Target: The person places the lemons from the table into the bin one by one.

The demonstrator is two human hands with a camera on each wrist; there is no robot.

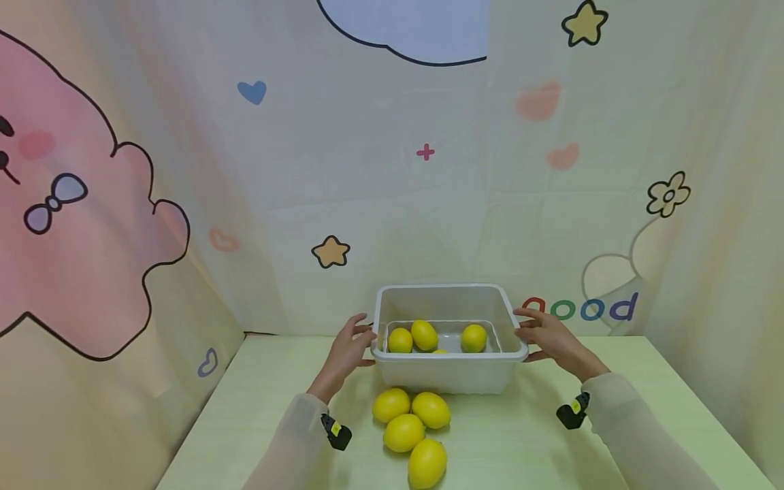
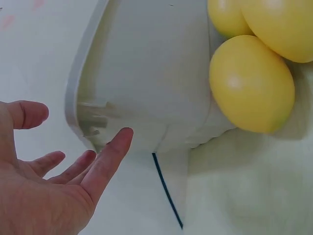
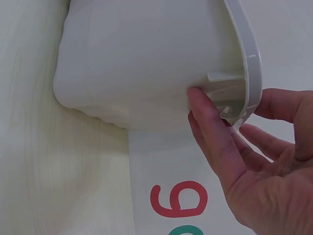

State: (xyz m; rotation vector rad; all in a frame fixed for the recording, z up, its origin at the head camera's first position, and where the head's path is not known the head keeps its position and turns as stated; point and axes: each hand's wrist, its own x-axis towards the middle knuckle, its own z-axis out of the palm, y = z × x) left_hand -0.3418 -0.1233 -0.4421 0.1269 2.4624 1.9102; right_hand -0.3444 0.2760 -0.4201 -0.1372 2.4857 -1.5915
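Note:
A white plastic bin (image 1: 450, 374) stands at the back of the table with several yellow lemons (image 1: 425, 335) inside; its front wall partly hides one. My left hand (image 1: 348, 350) is at the bin's left end, fingers spread. In the left wrist view its thumb (image 2: 32, 114) stands apart from the rim, while the forefinger (image 2: 115, 149) reaches beneath it beside the wall. At the other end, my right hand (image 1: 554, 340) holds the rim, with the thumb (image 3: 279, 104) against its edge and fingers (image 3: 210, 125) under it along the wall.
Several more lemons (image 1: 404, 433) lie in a cluster on the pale table (image 1: 282, 381), just in front of the bin. A printed curtain (image 1: 380, 170) with hearts, stars and coloured letters hangs right behind the bin.

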